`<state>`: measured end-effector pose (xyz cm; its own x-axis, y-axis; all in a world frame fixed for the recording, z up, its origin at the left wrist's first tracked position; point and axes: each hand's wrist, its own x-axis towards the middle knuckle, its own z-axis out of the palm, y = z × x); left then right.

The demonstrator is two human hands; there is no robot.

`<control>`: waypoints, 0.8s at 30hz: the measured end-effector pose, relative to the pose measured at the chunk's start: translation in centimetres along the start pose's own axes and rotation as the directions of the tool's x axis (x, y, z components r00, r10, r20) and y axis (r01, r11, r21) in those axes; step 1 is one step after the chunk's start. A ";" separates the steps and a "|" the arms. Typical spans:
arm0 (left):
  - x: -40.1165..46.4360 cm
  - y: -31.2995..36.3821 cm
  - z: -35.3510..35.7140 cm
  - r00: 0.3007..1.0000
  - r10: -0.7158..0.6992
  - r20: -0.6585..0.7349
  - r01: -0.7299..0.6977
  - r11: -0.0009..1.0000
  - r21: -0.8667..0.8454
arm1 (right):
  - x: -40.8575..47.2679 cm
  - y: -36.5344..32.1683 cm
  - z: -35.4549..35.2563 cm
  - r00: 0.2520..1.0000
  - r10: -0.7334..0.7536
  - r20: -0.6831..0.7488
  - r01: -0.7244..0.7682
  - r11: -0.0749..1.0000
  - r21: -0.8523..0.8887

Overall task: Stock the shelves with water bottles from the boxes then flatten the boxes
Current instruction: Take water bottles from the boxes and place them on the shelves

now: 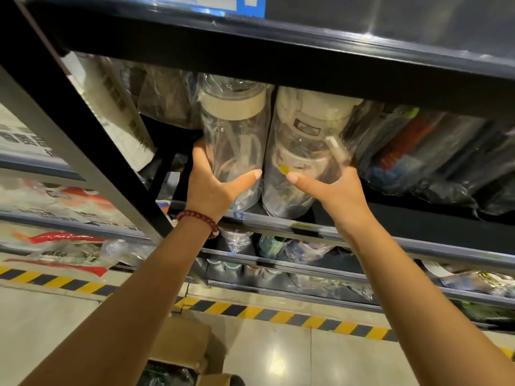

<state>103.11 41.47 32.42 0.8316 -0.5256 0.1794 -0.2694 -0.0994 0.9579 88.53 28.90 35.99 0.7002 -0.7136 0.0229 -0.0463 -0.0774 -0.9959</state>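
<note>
1. Yellow-and-black hazard tape [281, 313] runs across the glossy pale floor [267, 355], just in front of the racks.
2. Off to the left, plastic-wrapped packs with red print [67, 240] lie low, near the tape.
3. Above them, white packaging with dark lettering [22, 140] sits blurred; the text is unreadable.
4. Top edge: a blue-bordered label [223, 4].

floor [278, 352]: pale, glossy, lamp glare | hazard tape [267, 314]: yellow-black stripe along rack base | rack frame [92, 151]: black metal
</note>
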 end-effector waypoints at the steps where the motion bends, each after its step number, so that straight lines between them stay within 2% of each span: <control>1: -0.1 0.1 -0.2 1.000 0.009 0.001 -0.009 1.000 0.012 | -0.2 -0.2 -0.1 1.000 -0.005 0.003 0.005 1.000 -0.001; 5: -0.3 1.2 -1.0 1.000 0.016 0.021 -0.017 0.997 0.079 | -0.6 -1.6 -1.1 0.997 0.047 0.068 -0.040 0.994 -0.103; 10: -2.1 3.2 -2.6 0.994 -0.071 0.080 0.054 0.979 0.197 | -3.6 -3.6 -3.1 0.987 0.156 -0.048 -0.163 0.955 -0.249; 13: -6.0 5.5 -3.1 0.984 -0.148 0.099 0.123 0.966 0.228 | -8.3 -4.6 -4.6 0.968 0.227 -0.104 -0.248 0.923 -0.293; 15: -9.6 7.0 -3.3 0.969 -0.188 0.158 0.138 0.949 0.282 | -12.6 -5.2 -5.6 0.962 0.235 -0.137 -0.271 0.877 -0.396; 17: -13.2 8.2 -3.1 0.938 -0.185 0.292 0.065 0.925 0.375 | -17.3 -5.6 -6.7 0.959 0.224 -0.173 -0.281 0.825 -0.490; 21: -19.3 12.2 -1.9 0.787 -0.208 0.580 -0.121 0.871 0.477 | -26.7 -6.5 -9.2 0.956 0.182 -0.232 -0.293 0.676 -0.676; 24: -23.1 14.8 -0.6 0.696 -0.147 0.703 -0.318 0.814 0.485 | -33.3 -7.2 -11.0 0.905 0.231 -0.358 -0.424 0.558 -0.713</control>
<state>80.21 52.60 42.54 0.2774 -0.9450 -0.1731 -0.7198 -0.3237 0.6141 57.76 45.56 43.32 0.3681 -0.9125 -0.1786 -0.8313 -0.2370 -0.5028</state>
